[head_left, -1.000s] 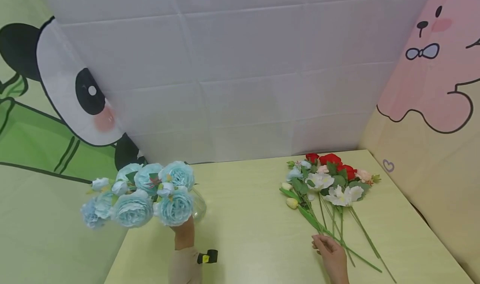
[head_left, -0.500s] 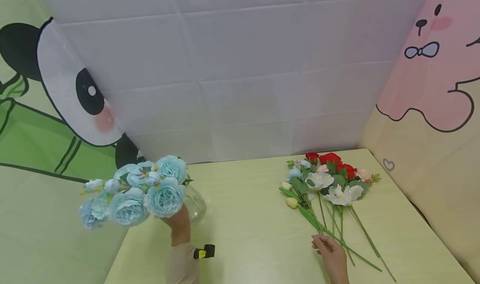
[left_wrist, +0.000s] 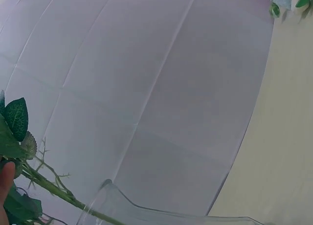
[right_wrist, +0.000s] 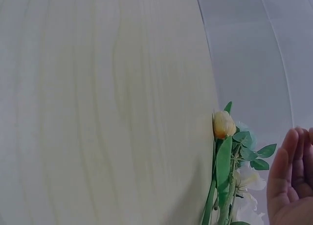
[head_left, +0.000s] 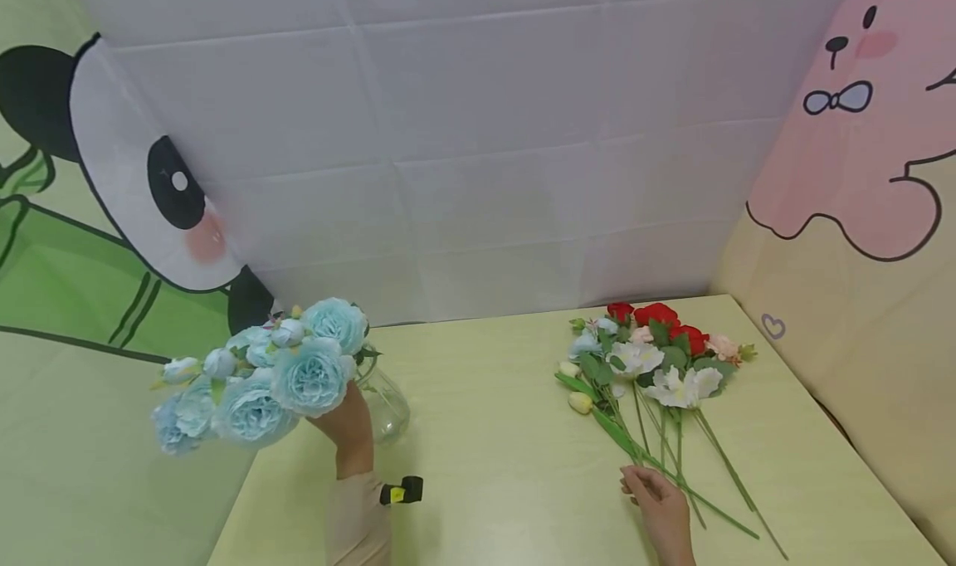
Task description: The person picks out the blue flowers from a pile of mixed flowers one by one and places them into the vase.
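Observation:
My left hand [head_left: 343, 425] holds a bunch of light blue peonies [head_left: 314, 375] by the stems; its fingers are mostly hidden beneath the blooms. In the left wrist view a fingertip [left_wrist: 5, 181] lies by the leaves, and a green stem [left_wrist: 58, 193] runs from there to the mouth of a clear glass vase [left_wrist: 161, 213]. The vase body stands just right of that hand in the head view. My right hand [head_left: 660, 504] hovers over the stem ends of the laid-out flowers, fingers loosely bent, nothing visible in them. A yellow tulip [right_wrist: 224, 125] shows beside it in the right wrist view.
On the right of the pale yellow table [head_left: 493, 433] lies a spread of red roses [head_left: 657, 315], white flowers [head_left: 680, 390] and long green stems [head_left: 728, 462]. A grey-white cloth [head_left: 485, 151] hangs behind, with printed cloths at both sides.
My left hand has shifted left and away from me with the blue peonies, the blooms nearest the vase rising, and more of the vase shows. The right hand has stayed put.

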The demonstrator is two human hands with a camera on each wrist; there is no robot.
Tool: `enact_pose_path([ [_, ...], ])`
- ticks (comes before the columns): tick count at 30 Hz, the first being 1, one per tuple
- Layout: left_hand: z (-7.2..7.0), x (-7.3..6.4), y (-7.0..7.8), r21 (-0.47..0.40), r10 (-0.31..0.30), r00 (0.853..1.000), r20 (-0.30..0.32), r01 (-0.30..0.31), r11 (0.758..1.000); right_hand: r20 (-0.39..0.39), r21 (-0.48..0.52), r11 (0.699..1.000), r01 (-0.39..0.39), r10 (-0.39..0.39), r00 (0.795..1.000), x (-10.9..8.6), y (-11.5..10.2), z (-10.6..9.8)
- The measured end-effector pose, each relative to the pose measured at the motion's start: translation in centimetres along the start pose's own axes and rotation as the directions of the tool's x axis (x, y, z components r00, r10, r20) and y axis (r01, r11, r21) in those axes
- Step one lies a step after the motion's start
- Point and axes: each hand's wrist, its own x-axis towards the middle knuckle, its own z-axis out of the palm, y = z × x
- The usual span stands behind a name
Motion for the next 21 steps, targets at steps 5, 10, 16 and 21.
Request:
enact_pose_path([
  [5,0.1,0.2,0.1,-0.107,-0.067,0.998,-0.012,0.065,0.992,0.002,0.005,1.000,0.004,-0.004,1.000,0.1,0.1,0.0],
  [10,0.2,0.3,0.1,-0.129,-0.069,0.997,-0.018,0.066,0.990,0.016,0.004,1.000,0.013,-0.013,1.000,-0.2,-0.5,-0.1],
  [16,0.4,0.2,-0.4,-0.079,-0.050,0.999,0.002,0.050,0.996,0.053,0.020,0.999,0.050,-0.051,0.997,-2.0,-3.3,-0.6],
  [21,0.7,-0.2,-0.8,0.025,-0.025,1.000,0.009,0.025,0.999,0.058,-0.001,1.000,0.002,-0.002,0.998,-2.1,-3.6,-0.5],
])
